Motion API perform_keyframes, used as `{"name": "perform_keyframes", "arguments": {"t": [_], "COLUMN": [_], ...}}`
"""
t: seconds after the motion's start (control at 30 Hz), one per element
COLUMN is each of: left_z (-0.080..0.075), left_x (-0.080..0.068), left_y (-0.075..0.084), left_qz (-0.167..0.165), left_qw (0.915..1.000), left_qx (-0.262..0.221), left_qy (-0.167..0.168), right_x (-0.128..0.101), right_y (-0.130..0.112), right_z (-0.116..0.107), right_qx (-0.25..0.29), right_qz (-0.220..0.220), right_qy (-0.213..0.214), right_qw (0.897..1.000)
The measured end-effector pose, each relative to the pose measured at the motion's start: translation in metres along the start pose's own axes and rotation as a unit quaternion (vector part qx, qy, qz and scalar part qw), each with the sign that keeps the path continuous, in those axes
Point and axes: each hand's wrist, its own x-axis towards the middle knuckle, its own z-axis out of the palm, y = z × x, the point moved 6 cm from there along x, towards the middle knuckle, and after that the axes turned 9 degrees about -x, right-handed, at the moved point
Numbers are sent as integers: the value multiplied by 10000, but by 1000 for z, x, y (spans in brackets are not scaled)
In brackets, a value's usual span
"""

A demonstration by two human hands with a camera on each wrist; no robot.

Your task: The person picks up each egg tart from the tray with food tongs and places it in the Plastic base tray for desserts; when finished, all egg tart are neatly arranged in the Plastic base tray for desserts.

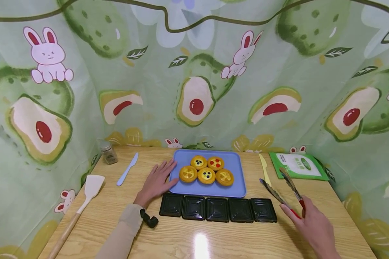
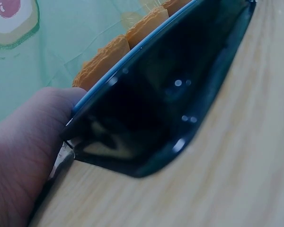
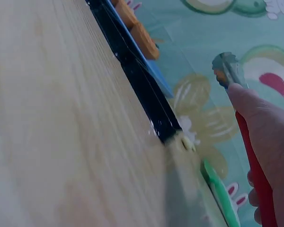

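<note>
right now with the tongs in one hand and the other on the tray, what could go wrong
1. The five tarts sit packed and touching on the tray; the tongs might dent a neighbour when closing on one.
2. The left hand only rests flat on the tray's edge, so the tray could slide if nudged.
3. The black cups look light and may shift when a tart lands.

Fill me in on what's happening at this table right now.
A person sits at a wooden table. Their left hand rests flat against the left edge of a blue tray carrying five small tarts. Their right hand grips a pair of tongs with red handles, held open above the table to the right of the tray. A row of five black containers sits just in front of the tray, with nothing in them yet.
</note>
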Motion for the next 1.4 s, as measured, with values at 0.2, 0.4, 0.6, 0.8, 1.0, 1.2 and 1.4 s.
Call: {"name": "perform_keyframes", "arguments": {"t": [0.2,0.4,0.6,0.8,1.0,1.2,1.4], "left_z": [1,2,3,3,1,3,3], "left_x": [1,0,1,3,2,1,-1], "left_y": [1,2,4,6,7,2,-3], "left_qz": [-4,-49,-17,9,36,-52,-113], "left_qw": [10000,10000,9998,9998,9998,9997,9997], "left_qx": [-30,27,141,103,118,179,151], "left_qy": [-14,-24,-114,-152,-126,-130,-151], "right_x": [18,37,58,70,70,69,67], "right_y": [-27,-54,-72,-79,-86,-96,-105], "right_z": [6,15,20,24,31,35,39], "right_qx": [26,115,166,162,87,-14,-190], "right_qz": [-825,-1440,-1776,-1943,-2119,-2094,-2039], "right_qy": [-97,-573,-763,-677,-614,-627,-715], "right_qw": [9965,9879,9810,9785,9753,9758,9762]}}
